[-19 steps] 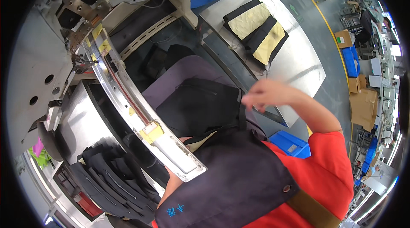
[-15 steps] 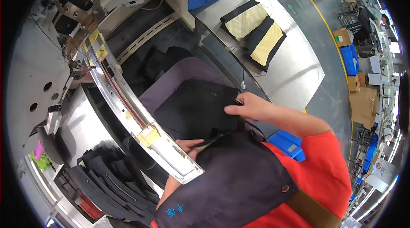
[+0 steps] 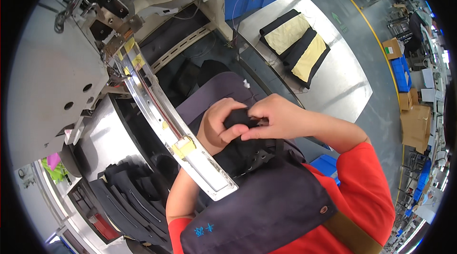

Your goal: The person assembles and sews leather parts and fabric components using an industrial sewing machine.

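Note:
A bunched piece of black cloth (image 3: pixel 239 118) is held up over my lap between both hands. My left hand (image 3: pixel 216 125) curls round it, thumb and fingers closed on the cloth. From the other side my right hand (image 3: pixel 278 118) pinches its edge, fingertips almost meeting the left thumb. A small dark bit shows between the right fingers, too small to make out. More black material lies below the hands, against my dark apron (image 3: pixel 257 206). The narrow metal arm (image 3: pixel 190 154) of a sewing machine stands beside my left forearm.
Dark garment pieces (image 3: pixel 133 201) are piled at the left. On a metal table (image 3: pixel 342 87) at the right lie black pieces with pale yellow panels (image 3: pixel 288 33). A blue bin (image 3: pixel 326 164) sits near my right elbow. The machine head (image 3: pixel 71 63) fills the far left.
My left hand has come up from beside the machine arm to meet the right. The black cloth, spread out before, is now gathered between both hands. The view has shifted slightly.

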### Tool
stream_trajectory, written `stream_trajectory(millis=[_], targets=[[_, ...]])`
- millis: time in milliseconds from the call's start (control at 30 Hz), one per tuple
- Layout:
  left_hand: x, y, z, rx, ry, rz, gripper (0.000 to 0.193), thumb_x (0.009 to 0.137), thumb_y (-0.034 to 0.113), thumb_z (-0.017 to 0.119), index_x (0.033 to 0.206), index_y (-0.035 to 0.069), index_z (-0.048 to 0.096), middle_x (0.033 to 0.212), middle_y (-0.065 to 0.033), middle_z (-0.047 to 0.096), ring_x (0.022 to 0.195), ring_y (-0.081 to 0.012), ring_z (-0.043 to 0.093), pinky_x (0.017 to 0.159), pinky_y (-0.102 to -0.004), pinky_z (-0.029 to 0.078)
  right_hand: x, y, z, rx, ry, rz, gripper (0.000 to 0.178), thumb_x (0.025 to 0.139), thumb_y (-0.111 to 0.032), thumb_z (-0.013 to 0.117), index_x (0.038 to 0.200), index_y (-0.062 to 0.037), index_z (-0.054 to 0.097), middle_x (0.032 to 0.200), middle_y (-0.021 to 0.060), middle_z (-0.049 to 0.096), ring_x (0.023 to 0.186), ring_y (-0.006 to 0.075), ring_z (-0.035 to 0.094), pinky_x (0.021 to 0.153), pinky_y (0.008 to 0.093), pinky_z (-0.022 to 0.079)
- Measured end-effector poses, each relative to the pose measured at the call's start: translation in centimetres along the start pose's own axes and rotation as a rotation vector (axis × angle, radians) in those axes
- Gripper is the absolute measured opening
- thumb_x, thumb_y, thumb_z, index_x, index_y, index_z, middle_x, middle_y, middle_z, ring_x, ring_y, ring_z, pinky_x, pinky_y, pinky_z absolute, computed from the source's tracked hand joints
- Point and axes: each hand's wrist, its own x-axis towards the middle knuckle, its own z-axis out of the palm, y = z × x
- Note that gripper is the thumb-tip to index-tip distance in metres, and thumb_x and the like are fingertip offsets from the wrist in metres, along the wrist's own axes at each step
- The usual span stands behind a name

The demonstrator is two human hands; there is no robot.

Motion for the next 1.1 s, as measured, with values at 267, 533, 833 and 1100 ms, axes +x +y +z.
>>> stream_trajectory(millis=[267,533,833,1100], targets=[[-0.9,4.0,0.2,-0.25,0.316,-0.58,0.02,0.086,0.016,0.062,0.077,0.0,0.054,0.067,0.0013,0.044,0.065,-0.0072,0.04,0.059,-0.0221,0.031,-0.9,0.9,1.7,0.491,0.617,0.154,0.012,0.08,-0.009,0.068,0.091,-0.005,0.066,0.07,0.0062,0.063,0.057,0.0101,0.054,0.051,0.021,0.041],[-1.4,4.6,0.7,-0.195,0.361,-0.513,0.01,0.084,0.009,0.065,0.088,0.001,0.061,0.068,-0.0035,0.049,0.064,-0.0129,0.046,0.061,-0.0248,0.038,0.3,0.0,2.5,-0.177,0.698,-0.322,0.028,0.068,-0.005,0.078,0.093,-0.0082,0.068,0.074,0.0034,0.057,0.052,0.0104,0.054,0.042,0.0242,0.044],[-3.2,3.7,1.1,-0.152,0.445,-0.456,0.014,0.084,0.015,0.066,0.088,0.002,0.06,0.071,-0.0047,0.051,0.065,-0.0158,0.049,0.063,-0.0267,0.04,0.4,0.2,1.2,0.268,0.803,-0.094,0.006,0.078,0.002,0.064,0.082,-0.0027,0.063,0.071,0.0044,0.054,0.063,0.0117,0.051,0.058,0.0238,0.039],[-2.8,3.8,1.0,-0.207,0.555,-0.568,0.021,0.085,0.021,0.066,0.087,0.002,0.059,0.073,-0.0046,0.052,0.066,-0.0156,0.049,0.063,-0.0278,0.041,-0.8,-0.2,4.0,0.104,0.464,0.005,0.023,0.077,-0.022,0.073,0.077,-0.0025,0.06,0.066,0.0053,0.05,0.056,0.018,0.052,0.05,0.0287,0.04]])
